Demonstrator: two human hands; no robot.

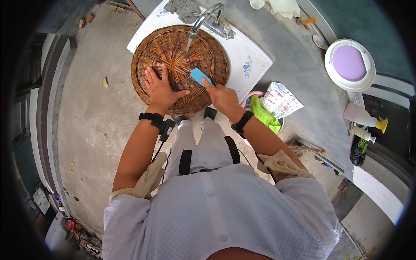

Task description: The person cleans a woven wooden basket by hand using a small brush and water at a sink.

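Note:
A round brown wicker basket (147,55) sits wet over the basin of a white sink (250,48), its woven base facing up. My left hand (161,88) lies spread on the weave near the basket's front left, fingers apart. In my right hand (224,100) is a light-blue scrubbing brush (199,76), with my index finger stretched along its back. The brush rests against the basket right of its centre; its underside is hidden. From the chrome faucet (208,16) a stream of water falls onto the wicker.
A grey cloth (183,9) lies at the sink's back corner. Right of the sink are a printed white bag (281,100) and a lime-green cloth (261,113) on a bucket. A lilac-centred white dish (349,63) and a bottle (360,114) are farther right.

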